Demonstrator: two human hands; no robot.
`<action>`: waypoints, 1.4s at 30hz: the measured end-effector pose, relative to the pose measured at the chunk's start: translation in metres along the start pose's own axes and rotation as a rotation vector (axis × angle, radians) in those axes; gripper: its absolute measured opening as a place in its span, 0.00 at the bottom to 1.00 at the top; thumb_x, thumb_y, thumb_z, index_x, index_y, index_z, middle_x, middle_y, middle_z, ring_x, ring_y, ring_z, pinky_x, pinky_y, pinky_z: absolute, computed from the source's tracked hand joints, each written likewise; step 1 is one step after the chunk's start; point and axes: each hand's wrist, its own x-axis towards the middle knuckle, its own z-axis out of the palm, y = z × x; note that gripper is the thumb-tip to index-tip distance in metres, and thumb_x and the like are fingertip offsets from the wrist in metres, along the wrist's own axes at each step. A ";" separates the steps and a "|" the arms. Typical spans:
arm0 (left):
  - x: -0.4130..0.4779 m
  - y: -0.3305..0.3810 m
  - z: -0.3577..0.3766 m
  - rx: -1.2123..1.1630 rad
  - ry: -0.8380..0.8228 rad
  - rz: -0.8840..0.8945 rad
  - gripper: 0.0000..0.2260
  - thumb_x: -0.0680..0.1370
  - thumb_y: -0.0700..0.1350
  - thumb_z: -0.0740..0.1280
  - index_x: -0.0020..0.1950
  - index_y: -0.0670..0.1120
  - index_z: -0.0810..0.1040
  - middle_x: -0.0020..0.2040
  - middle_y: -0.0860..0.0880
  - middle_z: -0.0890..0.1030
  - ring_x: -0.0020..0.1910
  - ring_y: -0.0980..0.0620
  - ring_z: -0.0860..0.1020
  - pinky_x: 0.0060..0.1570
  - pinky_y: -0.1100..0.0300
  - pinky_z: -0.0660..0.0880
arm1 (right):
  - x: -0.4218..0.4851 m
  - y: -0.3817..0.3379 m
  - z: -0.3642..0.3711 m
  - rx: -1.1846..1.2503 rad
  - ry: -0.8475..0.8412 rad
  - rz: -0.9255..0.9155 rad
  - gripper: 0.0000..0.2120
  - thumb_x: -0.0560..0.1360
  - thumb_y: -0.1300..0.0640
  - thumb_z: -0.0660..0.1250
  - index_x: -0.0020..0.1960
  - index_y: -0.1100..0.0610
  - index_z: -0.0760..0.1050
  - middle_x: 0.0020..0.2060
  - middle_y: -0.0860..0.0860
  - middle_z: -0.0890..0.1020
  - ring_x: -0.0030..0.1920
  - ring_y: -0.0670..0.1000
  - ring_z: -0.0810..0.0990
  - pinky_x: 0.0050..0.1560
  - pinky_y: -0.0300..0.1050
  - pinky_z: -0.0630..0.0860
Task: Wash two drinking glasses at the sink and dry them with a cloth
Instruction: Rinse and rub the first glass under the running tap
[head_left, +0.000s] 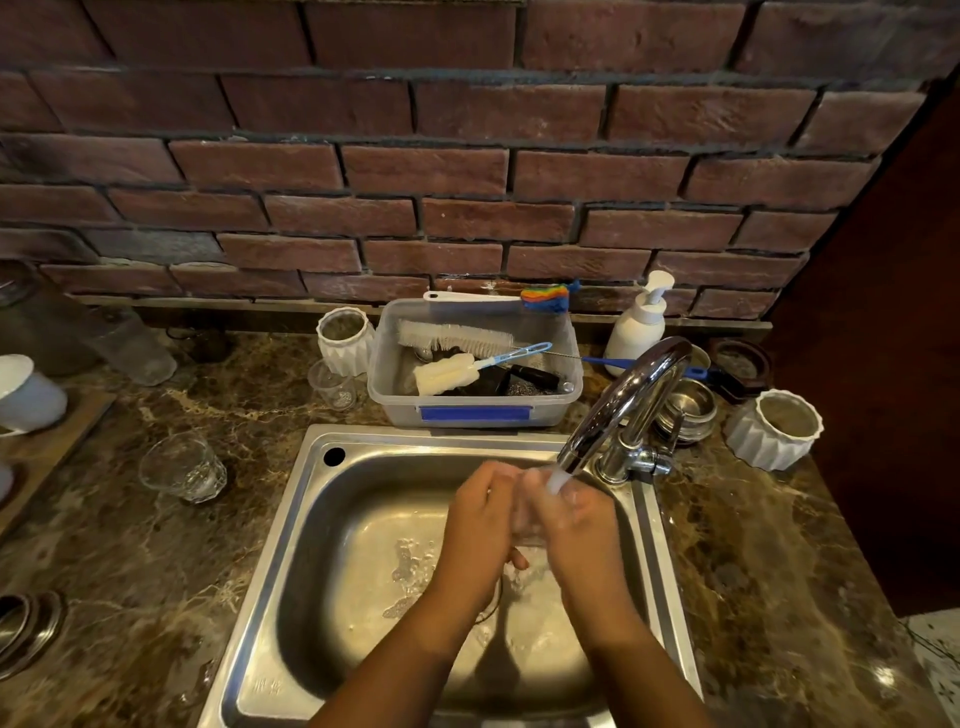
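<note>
Over the steel sink (311, 525), my left hand (480, 514) and my right hand (576, 525) both hold one clear drinking glass (527, 512) between them. The glass is mostly hidden by my fingers. Water runs from the chrome tap (623, 405) onto it and splashes in the basin. A second clear glass (182, 467) stands on the marble counter left of the sink. No cloth is in view.
Behind the sink stands a plastic tub (475, 410) with bottle brushes. A soap pump bottle (636, 325), steel bowls (685, 410) and a white ribbed pot (774, 436) are at the right. A small plastic cup (332, 387) and another white pot (345, 338) stand at the back left.
</note>
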 end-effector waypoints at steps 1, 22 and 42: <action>0.000 0.003 0.001 -0.130 0.006 -0.195 0.08 0.82 0.48 0.63 0.49 0.48 0.81 0.45 0.43 0.85 0.42 0.49 0.83 0.33 0.57 0.77 | -0.002 0.002 -0.001 -0.115 -0.047 -0.122 0.11 0.75 0.39 0.65 0.44 0.43 0.82 0.36 0.47 0.86 0.38 0.45 0.86 0.40 0.42 0.81; 0.006 -0.003 -0.008 0.332 0.008 0.377 0.08 0.82 0.45 0.61 0.46 0.49 0.78 0.43 0.52 0.79 0.41 0.59 0.78 0.38 0.66 0.75 | 0.005 -0.003 0.001 0.429 -0.009 0.398 0.11 0.82 0.55 0.63 0.52 0.57 0.83 0.46 0.59 0.87 0.52 0.58 0.85 0.57 0.59 0.79; 0.003 -0.002 -0.007 0.335 0.053 0.381 0.08 0.82 0.47 0.62 0.44 0.52 0.77 0.41 0.56 0.79 0.42 0.60 0.78 0.38 0.71 0.73 | -0.004 0.008 0.004 0.542 -0.029 0.403 0.11 0.80 0.53 0.65 0.50 0.56 0.85 0.48 0.57 0.87 0.53 0.58 0.85 0.58 0.59 0.78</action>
